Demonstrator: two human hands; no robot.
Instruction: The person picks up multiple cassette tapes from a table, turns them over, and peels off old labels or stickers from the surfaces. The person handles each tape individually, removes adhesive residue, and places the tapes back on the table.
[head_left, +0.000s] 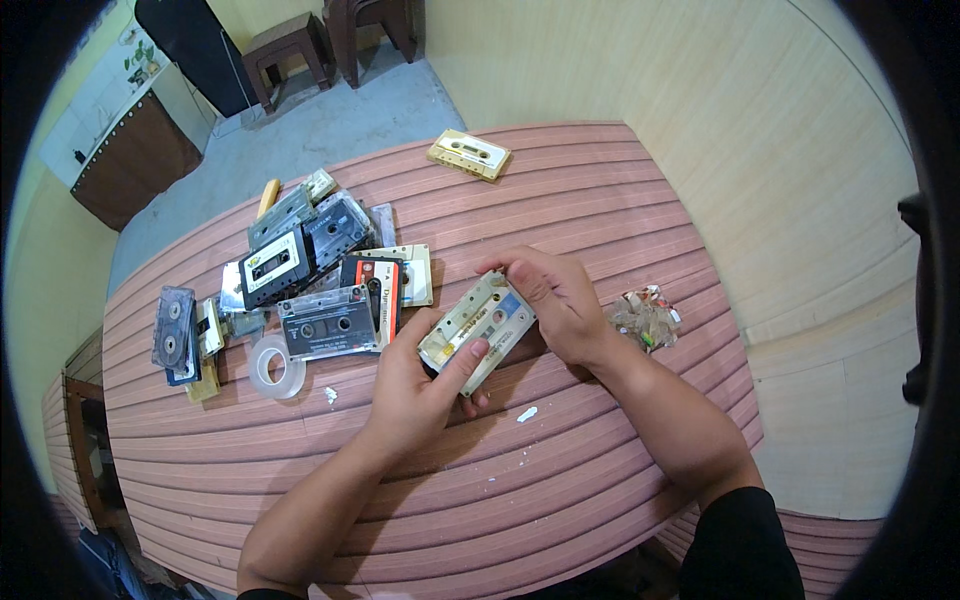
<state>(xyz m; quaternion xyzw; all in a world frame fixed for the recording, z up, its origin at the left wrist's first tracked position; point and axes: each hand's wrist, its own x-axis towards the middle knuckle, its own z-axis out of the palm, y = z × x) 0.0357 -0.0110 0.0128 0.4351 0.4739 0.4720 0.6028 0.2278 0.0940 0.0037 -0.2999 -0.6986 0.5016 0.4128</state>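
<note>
A cream audio cassette (484, 330) with a worn label is held over the table, tilted. My left hand (420, 375) grips its lower left end, thumb across the face. The fingers of my right hand (551, 300) are curled at its upper right corner, touching or very near it; whether they grip it is hard to see. Left of my hands lies a heap of cassettes, among them a dark clear cassette (328, 325), a black one with a white label (274, 268) and an orange-labelled one (389, 292).
A roll of clear tape (256, 366) lies below the heap, with stacked cassettes (175, 330) to its left. One cream cassette (469, 155) lies near the far edge. Crumpled tape and label scraps (646, 318) sit at right. Paper flakes (527, 414) dot the wood-patterned table (450, 525).
</note>
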